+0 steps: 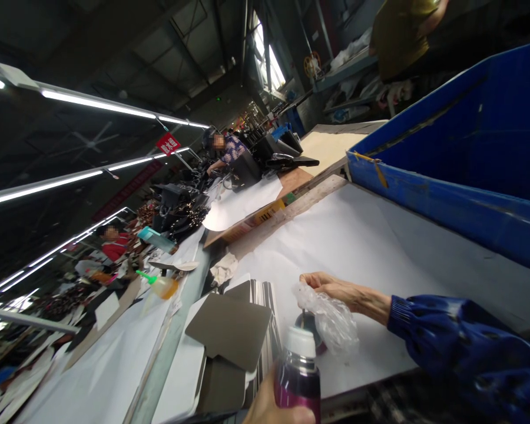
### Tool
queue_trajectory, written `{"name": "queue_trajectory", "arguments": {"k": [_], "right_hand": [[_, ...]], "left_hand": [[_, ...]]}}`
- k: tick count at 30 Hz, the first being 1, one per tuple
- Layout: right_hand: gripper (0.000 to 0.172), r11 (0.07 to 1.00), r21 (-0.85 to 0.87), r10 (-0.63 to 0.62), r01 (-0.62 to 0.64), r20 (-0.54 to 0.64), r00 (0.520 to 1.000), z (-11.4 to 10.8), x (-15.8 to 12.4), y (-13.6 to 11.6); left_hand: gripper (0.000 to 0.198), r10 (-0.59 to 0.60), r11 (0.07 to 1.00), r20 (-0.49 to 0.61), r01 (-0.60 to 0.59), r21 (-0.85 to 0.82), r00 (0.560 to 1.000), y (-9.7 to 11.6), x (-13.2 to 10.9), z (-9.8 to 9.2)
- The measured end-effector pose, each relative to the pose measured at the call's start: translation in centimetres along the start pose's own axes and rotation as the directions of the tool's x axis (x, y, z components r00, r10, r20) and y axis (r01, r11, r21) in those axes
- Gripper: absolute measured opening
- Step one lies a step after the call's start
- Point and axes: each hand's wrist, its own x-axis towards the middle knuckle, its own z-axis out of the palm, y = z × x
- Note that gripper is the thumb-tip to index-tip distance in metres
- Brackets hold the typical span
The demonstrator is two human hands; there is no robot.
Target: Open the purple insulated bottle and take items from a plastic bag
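Note:
In the head view my left hand (269,400) is wrapped round a dark purple, shiny bottle (297,377) with a white cap (301,342), upright near the bottom edge. My right hand (331,288), in a blue sleeve, has its thumb and fingers pinched on a crumpled clear plastic bag (335,324), which hangs over the white-covered table. Behind the bottle and partly under the bag stands a dark round container (307,321) with a thin stick-like piece rising from it. Whether my right fingers also touch that piece I cannot tell.
Grey-brown flat panels (229,324) lie stacked to the left. A big blue bin (450,200) stands at the right. Beyond are a crumpled tissue (224,268), a squeeze bottle (161,286) with green nozzle, and a person (232,147) at black bags.

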Motion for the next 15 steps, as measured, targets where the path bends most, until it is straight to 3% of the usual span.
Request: {"name": "queue_trajectory", "arguments": {"k": [3, 5, 11, 15], "right_hand": [[0.021, 0.999, 0.036, -0.019, 0.019, 0.021, 1.000, 0.4, 0.0, -0.1], [0.021, 0.998, 0.052, -0.027, 0.025, 0.024, 0.999, 0.6, 0.0, -0.1], [0.018, 0.997, 0.068, -0.037, 0.036, 0.019, 0.999, 0.6, -0.2, -0.4], [0.019, 0.997, 0.064, -0.051, 0.049, 0.021, 0.998, 0.5, -0.2, -0.7]], "left_hand": [[0.085, 0.080, 0.965, -0.133, -0.043, 0.259, 0.988, -0.6, 1.0, -0.3], [0.091, 0.085, 0.947, -0.175, -0.025, 0.319, 0.981, -1.2, 1.5, -0.6], [0.108, 0.067, 0.949, -0.183, -0.006, 0.316, 0.981, -2.6, 2.3, -1.7], [0.105, 0.060, 0.942, -0.162, -0.002, 0.336, 0.985, -2.6, 2.5, -1.9]]}}
